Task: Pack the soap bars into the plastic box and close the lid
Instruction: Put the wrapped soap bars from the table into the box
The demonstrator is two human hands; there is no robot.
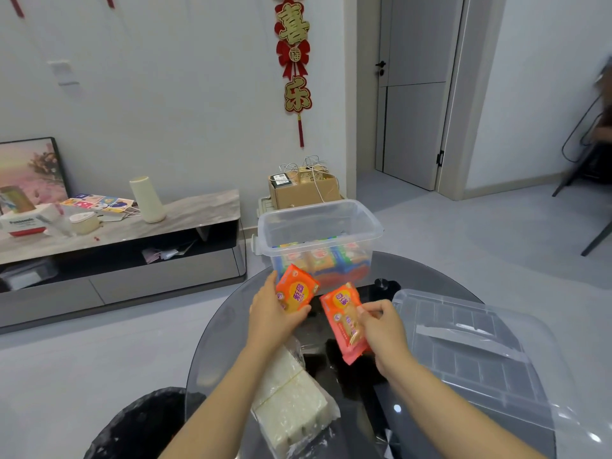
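Observation:
My left hand [270, 318] grips an orange-wrapped soap bar [295, 289], held just in front of the clear plastic box [371, 223]. My right hand [382, 326] pinches a second, pinkish-orange wrapped soap bar [342, 318] by its right edge, above the dark glass table [218, 342]. The box stands open at the table's far edge, with several wrapped soap bars lining its bottom. Its clear lid [477, 356] lies flat on the table to the right of my right hand.
A wrapped pack of white blocks [291, 402] lies on the table under my left forearm. A black bin bag [142, 425] sits on the floor at lower left. Beyond the box are a cardboard carton [304, 190] and a low TV cabinet [126, 246].

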